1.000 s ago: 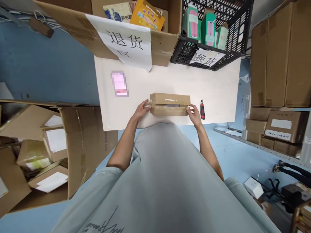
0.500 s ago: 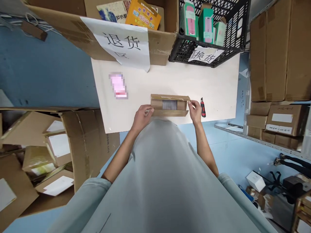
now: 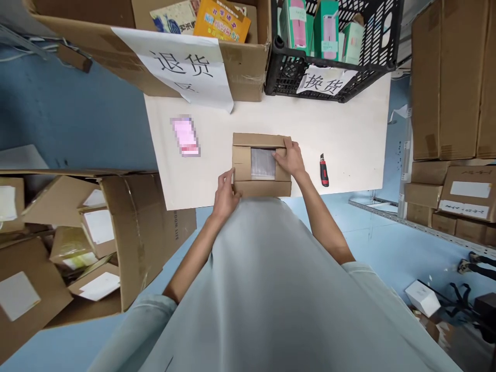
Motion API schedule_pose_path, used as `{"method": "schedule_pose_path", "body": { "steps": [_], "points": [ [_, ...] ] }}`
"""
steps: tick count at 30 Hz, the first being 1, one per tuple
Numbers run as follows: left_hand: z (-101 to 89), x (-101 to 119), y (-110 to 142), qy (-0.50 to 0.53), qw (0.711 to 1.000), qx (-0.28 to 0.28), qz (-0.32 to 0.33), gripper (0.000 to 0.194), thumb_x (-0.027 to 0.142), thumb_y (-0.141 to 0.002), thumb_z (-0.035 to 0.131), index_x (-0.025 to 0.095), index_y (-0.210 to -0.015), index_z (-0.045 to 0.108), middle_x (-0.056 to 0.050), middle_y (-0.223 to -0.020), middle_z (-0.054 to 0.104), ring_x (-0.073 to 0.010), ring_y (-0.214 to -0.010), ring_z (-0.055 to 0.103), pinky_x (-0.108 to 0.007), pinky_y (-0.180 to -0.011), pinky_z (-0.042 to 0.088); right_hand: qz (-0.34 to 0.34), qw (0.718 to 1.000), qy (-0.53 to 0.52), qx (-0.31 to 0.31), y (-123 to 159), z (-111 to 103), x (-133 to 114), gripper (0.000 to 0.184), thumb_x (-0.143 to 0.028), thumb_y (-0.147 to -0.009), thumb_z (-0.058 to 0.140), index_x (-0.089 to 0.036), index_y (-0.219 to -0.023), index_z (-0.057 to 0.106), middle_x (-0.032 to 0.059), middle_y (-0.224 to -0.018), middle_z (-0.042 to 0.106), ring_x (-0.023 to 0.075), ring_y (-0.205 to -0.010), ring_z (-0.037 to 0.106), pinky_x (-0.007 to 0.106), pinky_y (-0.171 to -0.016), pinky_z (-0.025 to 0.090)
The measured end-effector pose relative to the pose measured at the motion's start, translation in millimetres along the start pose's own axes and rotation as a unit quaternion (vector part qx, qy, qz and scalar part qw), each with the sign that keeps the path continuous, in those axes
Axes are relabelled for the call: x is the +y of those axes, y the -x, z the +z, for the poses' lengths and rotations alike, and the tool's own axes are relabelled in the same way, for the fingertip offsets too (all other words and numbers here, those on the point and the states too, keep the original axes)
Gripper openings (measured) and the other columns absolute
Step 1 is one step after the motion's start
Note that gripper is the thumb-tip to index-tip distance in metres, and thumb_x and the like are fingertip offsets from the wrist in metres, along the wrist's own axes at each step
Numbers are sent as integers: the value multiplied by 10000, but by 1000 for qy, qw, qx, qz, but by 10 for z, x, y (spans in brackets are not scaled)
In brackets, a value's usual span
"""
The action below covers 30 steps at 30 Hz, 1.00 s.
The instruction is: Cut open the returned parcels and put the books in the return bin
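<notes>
A small cardboard box lies on the white table with its top flaps spread. In its opening shows something wrapped in clear, greyish plastic; what is inside the wrap I cannot make out. My left hand grips the box's lower left corner, fingers along the side and thumb at the near flap. At the upper right, my right hand is closed on the box wall and flap, its thumb reaching into the opening beside the plastic. A red and black utility knife rests on the table to the right.
A blurred pink phone-shaped item lies on the table at left. Behind stand a large carton with books and a black crate of green boxes. A big carton of parcels stands left; shelved boxes are at right.
The box has tilted so its opening faces up more fully and shows more of the plastic. My right hand has moved up and left, onto its upper right corner.
</notes>
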<state>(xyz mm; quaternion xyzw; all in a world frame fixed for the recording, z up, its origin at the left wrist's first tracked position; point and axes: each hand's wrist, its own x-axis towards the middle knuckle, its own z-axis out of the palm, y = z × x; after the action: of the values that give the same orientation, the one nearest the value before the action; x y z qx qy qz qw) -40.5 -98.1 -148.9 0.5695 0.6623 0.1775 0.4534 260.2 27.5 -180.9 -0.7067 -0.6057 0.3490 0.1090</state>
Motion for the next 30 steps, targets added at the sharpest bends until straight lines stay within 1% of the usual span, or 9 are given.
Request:
{"method": "schedule_pose_path", "body": {
  "steps": [5,8,11,13,16,19,23,27,30],
  "points": [
    [223,26,-112,-51,998,35,0,1025,133,-884,679,298,-1826,311,-204,-1592,545,-378,-1263,742,-561,-1096,627,-9,1000,7,-13,-75,31,-36,859,-472,-924,776,-236,-1691,473,202,-1601,544,501,-1509,509,805,-1265,471],
    [196,127,-86,-87,994,53,26,982,155,-913,685,293,-1818,328,-227,-1763,441,-472,-1597,509,-678,-1235,520,-15,1000,11,-18,-15,-85,-56,928,-488,-926,771,-204,-1737,423,223,-1660,498,517,-1542,504,795,-1281,462],
    [158,275,-37,-120,985,21,124,790,115,-956,599,311,-1716,506,-132,-1898,300,-428,-1790,171,-730,-1394,277,-31,999,-1,-6,188,-292,-35,902,-540,-975,732,-223,-1757,413,212,-1757,415,497,-1617,455,744,-1323,440],
    [148,366,-38,-135,975,-20,174,684,93,-966,558,293,-1618,611,-91,-1913,283,-387,-1811,96,-722,-1436,161,-45,999,-23,11,390,-439,10,829,-591,-1030,672,-273,-1754,422,184,-1782,406,461,-1640,444,716,-1328,446],
    [120,449,-88,-150,968,-51,194,544,132,-978,587,254,-1499,684,-92,-1909,297,-371,-1813,93,-720,-1449,105,-57,996,-48,47,721,-598,107,710,-627,-1105,554,-319,-1736,448,167,-1750,469,407,-1596,512,671,-1289,507],
    [30,468,-112,-166,964,-57,198,427,173,-989,627,251,-1398,719,-104,-1915,271,-393,-1811,82,-753,-1437,99,-51,994,-41,82,991,-640,205,643,-591,-1149,469,-335,-1739,446,167,-1697,527,381,-1522,580,660,-1230,566],
    [-161,432,-1,-168,965,-19,199,326,252,-1039,653,270,-1360,704,-108,-1918,260,-405,-1809,88,-759,-1428,134,-41,992,7,119,1156,-543,302,547,-513,-1171,420,-327,-1666,561,167,-1644,553,399,-1557,514,685,-1286,500],
    [-327,330,139,-160,970,29,180,393,431,-1079,667,236,-1420,642,-181,-1891,305,-440,-1801,115,-766,-1418,152,-70,995,26,65,1152,-434,320,541,-363,-1183,281,-292,-1484,725,169,-1498,660,388,-1457,567,653,-1286,501],
    [-402,230,168,-160,972,63,162,473,501,-1074,670,233,-1461,625,-205,-1866,346,-460,-1793,137,-770,-1415,132,-121,992,22,10,1130,-432,299,467,-440,-1157,464,-258,-1499,725,170,-1512,675,397,-1454,575,642,-1281,524]
  ]
}}
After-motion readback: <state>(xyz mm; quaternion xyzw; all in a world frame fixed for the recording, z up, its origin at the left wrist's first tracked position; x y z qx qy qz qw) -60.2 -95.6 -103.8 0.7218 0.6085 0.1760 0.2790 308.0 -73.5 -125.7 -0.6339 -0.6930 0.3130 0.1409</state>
